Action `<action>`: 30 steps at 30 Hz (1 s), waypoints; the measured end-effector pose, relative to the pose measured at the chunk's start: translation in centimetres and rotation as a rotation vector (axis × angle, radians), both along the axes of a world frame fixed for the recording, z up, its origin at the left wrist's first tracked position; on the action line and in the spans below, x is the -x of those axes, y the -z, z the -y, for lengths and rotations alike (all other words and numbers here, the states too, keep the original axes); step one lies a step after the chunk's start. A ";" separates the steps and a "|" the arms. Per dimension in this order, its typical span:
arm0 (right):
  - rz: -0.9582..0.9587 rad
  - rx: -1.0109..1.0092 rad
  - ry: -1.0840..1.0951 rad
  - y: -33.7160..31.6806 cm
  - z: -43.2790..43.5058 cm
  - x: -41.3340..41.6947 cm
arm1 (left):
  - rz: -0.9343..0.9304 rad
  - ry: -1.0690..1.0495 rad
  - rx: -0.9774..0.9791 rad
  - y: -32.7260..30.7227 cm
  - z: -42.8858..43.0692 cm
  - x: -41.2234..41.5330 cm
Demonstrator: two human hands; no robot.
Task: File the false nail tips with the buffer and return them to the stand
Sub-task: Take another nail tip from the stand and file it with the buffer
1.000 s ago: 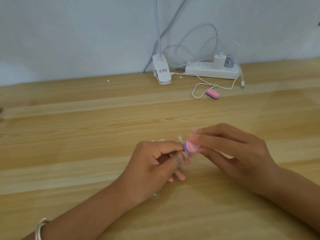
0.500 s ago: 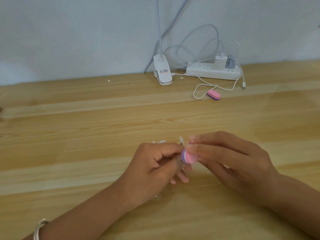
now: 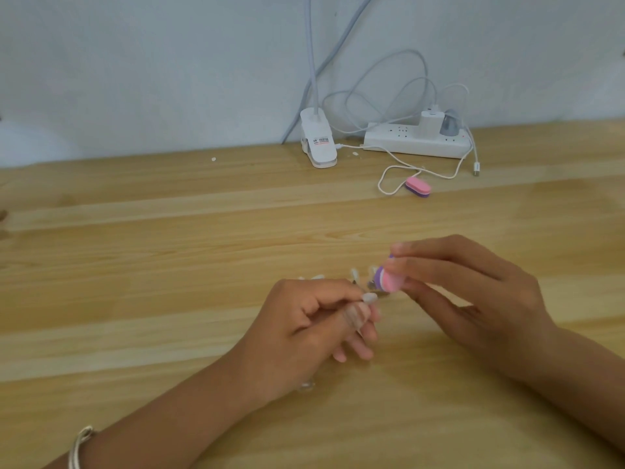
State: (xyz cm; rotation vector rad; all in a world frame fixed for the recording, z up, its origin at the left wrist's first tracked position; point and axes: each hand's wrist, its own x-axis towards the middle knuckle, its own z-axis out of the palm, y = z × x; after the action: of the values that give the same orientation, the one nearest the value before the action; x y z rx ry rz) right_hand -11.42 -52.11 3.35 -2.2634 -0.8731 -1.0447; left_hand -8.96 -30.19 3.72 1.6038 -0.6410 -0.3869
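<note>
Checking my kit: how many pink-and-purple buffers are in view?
2. One buffer is pinched in the right hand; a second buffer lies on the table beside the white cable, near the power strip.

Soft, even light is falling over the table (image 3: 135, 265), leaving only faint shadows beneath the left hand (image 3: 304, 319) and right hand (image 3: 473, 299). Motion blur is smearing the right fingertips (image 3: 399, 247) and the buffer (image 3: 389, 279).

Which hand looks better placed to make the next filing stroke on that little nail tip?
The right hand: it pinches the pink and purple oval buffer close beside the pale false nail tip that the left hand grips, so likely the right strokes while the left steadies.
</note>
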 end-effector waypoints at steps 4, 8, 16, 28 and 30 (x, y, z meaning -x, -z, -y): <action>-0.049 0.048 -0.122 0.9 -1.0 1.1 | 0.045 0.031 -0.008 -0.1 -0.1 0.0; 0.020 0.108 0.004 0.5 0.4 -0.2 | 0.001 0.014 0.039 0.1 -0.2 -0.2; -0.381 -0.184 -0.027 -0.9 -1.1 1.1 | 0.095 -0.092 0.064 0.6 -0.1 -0.3; -0.415 -0.088 0.003 -0.5 -2.3 0.9 | 0.108 -0.052 0.054 0.7 0.0 -0.5; -0.419 -0.104 -0.011 -0.6 -2.2 0.7 | 0.097 -0.056 0.066 0.7 0.0 -0.5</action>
State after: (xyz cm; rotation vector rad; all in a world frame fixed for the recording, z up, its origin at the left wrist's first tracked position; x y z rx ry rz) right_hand -12.16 -49.95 3.90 -2.2657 -0.6370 -0.5606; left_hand -8.49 -30.21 3.05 1.5808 -0.6745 -0.2452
